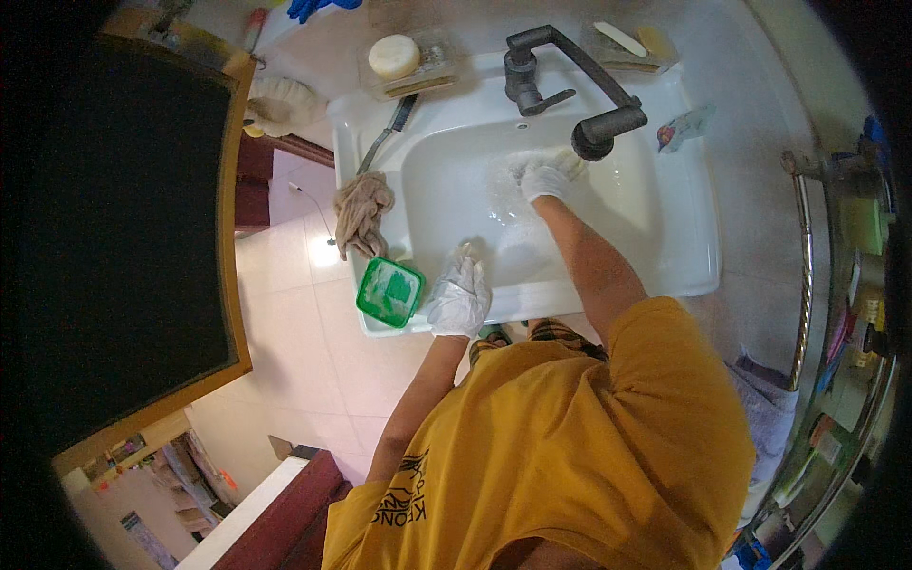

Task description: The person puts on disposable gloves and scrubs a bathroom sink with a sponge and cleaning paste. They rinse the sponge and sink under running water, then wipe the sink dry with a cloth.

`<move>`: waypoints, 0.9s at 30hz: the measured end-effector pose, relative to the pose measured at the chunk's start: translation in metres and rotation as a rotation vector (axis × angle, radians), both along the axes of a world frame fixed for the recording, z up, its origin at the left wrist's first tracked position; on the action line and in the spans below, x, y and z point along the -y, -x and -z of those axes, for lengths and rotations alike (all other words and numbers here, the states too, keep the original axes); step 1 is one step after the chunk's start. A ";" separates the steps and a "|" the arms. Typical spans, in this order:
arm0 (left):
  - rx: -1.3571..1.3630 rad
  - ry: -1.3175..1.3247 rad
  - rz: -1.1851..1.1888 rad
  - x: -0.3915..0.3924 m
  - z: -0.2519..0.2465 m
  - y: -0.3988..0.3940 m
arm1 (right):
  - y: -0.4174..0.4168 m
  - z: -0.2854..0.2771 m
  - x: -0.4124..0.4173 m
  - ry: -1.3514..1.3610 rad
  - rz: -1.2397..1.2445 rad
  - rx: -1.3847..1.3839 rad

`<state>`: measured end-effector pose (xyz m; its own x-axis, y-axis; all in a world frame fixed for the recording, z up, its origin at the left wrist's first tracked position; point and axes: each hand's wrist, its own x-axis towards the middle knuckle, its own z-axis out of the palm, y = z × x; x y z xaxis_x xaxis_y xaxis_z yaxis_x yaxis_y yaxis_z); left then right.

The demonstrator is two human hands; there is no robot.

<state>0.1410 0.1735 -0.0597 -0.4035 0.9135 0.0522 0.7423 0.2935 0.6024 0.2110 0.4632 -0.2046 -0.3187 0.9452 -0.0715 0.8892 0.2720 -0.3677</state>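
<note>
A white ceramic sink [627,235] lies before me. My right hand [545,182], in a white glove, reaches down to the basin floor under the faucet. Greyish and pale, blurred material [568,164] shows at its fingers; whether it is a scrub pad or part of the glove is unclear. Wet suds [506,206] spread beside that hand. At the sink's front rim rests my left hand [459,296], also gloved in white, fingers pointing into the basin. Its grip is hard to make out. Just left of it sits a green plastic tub or lid [390,292] with whitish residue inside.
A crumpled brown cloth [363,214] drapes over the left rim, and a black-bristled brush [388,132] leans behind it. The dark faucet [595,78] overhangs the basin. Round pale soap [394,57] lies on a clear dish at the back. A metal towel bar [805,263] runs along the right.
</note>
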 end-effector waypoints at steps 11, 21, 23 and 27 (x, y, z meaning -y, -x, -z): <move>-0.096 -0.026 -0.025 0.005 0.019 0.002 | 0.007 -0.052 0.117 0.296 -0.680 0.268; -0.013 -0.038 0.161 0.016 -0.045 0.005 | -0.159 -0.065 0.061 0.377 -0.761 0.617; -0.051 0.063 0.164 0.024 -0.104 0.008 | -0.157 -0.050 0.068 0.402 -0.761 0.579; -0.321 -0.200 -0.043 0.051 -0.111 0.044 | -0.056 -0.079 0.143 0.384 -0.950 0.287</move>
